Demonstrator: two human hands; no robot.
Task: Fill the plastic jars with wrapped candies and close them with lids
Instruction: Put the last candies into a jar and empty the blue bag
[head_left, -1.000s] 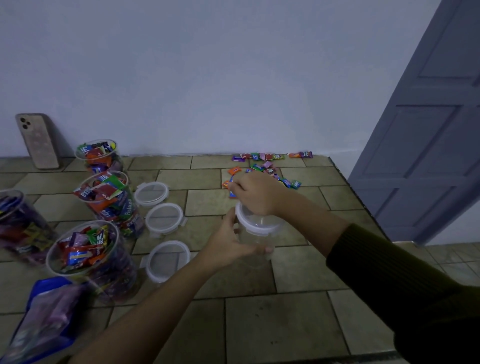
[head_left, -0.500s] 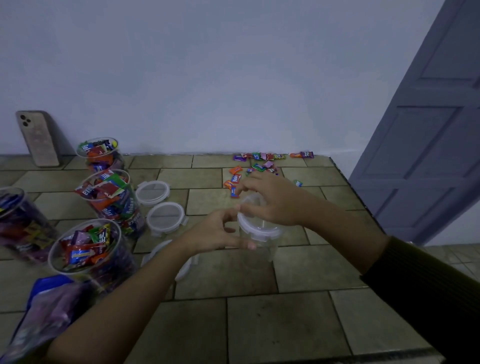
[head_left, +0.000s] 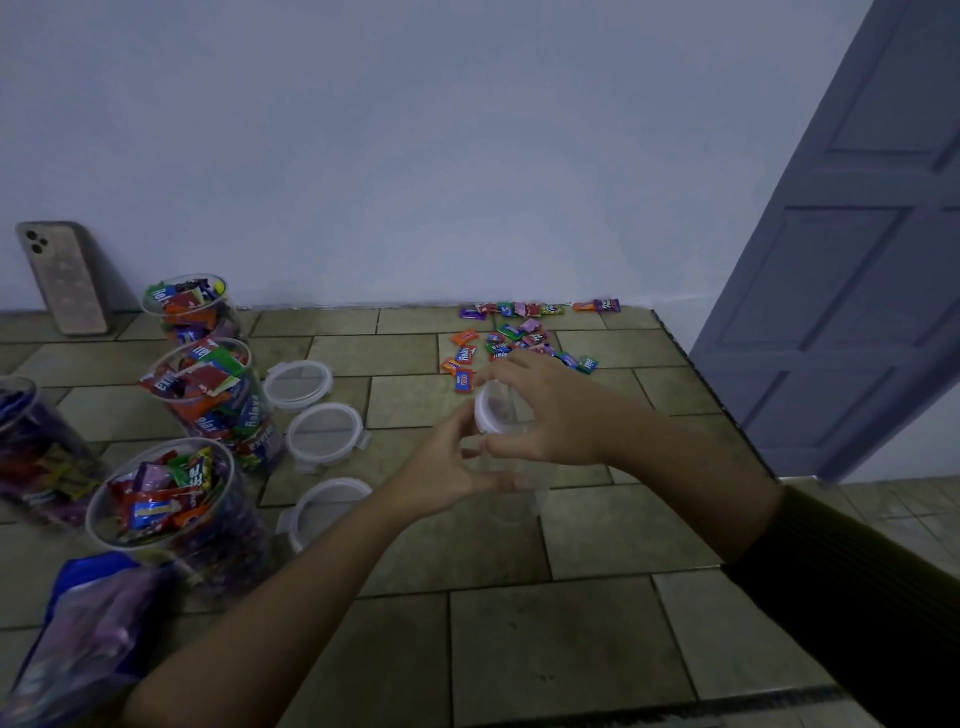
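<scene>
Lid lifted off an empty clear jar.
The right hand's (head_left: 550, 410) fingers pinch the tilted lid (head_left: 488, 410) by its rim. The left hand's (head_left: 447, 467) fingers clasp the jar (head_left: 524, 488), mid-table (head_left: 519, 649). It is probably light, thin-walled and slippery, so hold the wall low, gently.

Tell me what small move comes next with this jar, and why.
Probably set the lid down on the tiles. The right hand pinches it tilted, off the clear jar, which the left hand steadies and which looks empty. Loose candies lie just beyond, and a free right hand could gather them.
</scene>
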